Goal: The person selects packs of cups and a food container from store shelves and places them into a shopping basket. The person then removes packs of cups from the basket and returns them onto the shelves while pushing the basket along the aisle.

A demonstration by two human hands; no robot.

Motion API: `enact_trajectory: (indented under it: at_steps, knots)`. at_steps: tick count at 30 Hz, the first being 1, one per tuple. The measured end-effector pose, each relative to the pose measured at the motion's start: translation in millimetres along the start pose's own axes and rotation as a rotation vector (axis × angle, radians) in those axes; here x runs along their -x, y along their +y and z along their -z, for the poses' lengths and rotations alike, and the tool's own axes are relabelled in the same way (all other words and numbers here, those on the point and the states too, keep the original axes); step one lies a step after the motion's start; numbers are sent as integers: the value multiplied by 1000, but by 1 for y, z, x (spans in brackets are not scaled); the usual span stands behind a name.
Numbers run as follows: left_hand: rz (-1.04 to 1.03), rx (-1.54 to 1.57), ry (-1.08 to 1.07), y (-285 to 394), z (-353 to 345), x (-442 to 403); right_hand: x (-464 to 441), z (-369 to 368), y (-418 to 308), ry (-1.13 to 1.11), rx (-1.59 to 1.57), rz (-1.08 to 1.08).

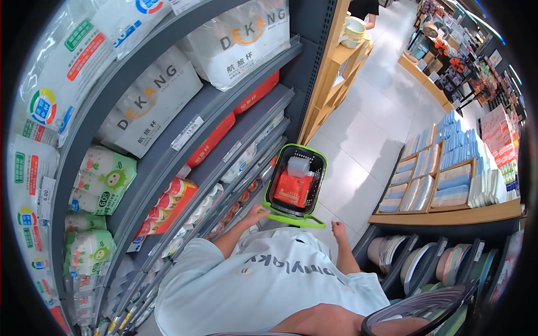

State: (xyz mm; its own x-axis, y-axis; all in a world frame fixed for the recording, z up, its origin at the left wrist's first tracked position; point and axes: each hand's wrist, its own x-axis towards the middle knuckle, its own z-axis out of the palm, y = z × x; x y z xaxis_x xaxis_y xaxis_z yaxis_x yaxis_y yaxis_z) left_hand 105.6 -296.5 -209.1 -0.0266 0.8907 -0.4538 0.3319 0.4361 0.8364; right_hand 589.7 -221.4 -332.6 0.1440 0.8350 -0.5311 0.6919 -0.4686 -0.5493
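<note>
A black shopping basket with a green rim [321, 168] is in front of me, low in the aisle. Inside it lie a red package [292, 190] and a pale translucent item [298, 166] whose kind I cannot make out. The basket's green handle [297, 222] is folded toward my body. My left hand [256, 214] is closed at the handle's left end; its fingertips are partly hidden. Just past the other end of the handle, my right hand [339, 228] hangs apart from it, fingers curled with nothing visible in them.
Curving shelves on the left carry bagged DEKANG cups [148, 101], green tissue packs [103, 180] and red-wrapped goods [168, 204]. Folded towels [453, 182] fill a wooden display at right, above bowls [386, 252]. A person [364, 12] stands farther up the tiled aisle [358, 131].
</note>
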Motion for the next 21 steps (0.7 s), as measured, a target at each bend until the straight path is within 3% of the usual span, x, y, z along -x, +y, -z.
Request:
enact_trajectory:
  at_steps: [3, 5, 6, 10, 14, 15, 18, 21]
  knots:
    - [71, 137, 19, -5, 4, 2, 22, -26, 1, -30, -63, -12]
    - [79, -207, 18, 7, 4, 7, 37, -45, 11, -35, -59, 1]
    - [75, -202, 19, 16, 4, 9, 46, -53, 13, -29, -27, 25]
    - [-496, -41, 322, 136, 37, 1, 70, -58, 13, 14, 71, 61]
    - [-973, 16, 563, 323, 133, 24, 60, -58, 47, 23, -36, -8]
    - [-1120, -34, 717, 362, 162, 33, 60, -54, 51, 1, -44, -39]
    - [-1103, 62, 1168, 434, 230, 18, 77, -34, 23, -30, -104, -115]
    - [-997, 107, 1251, 468, 280, -17, 100, -23, -7, -48, -168, -165]
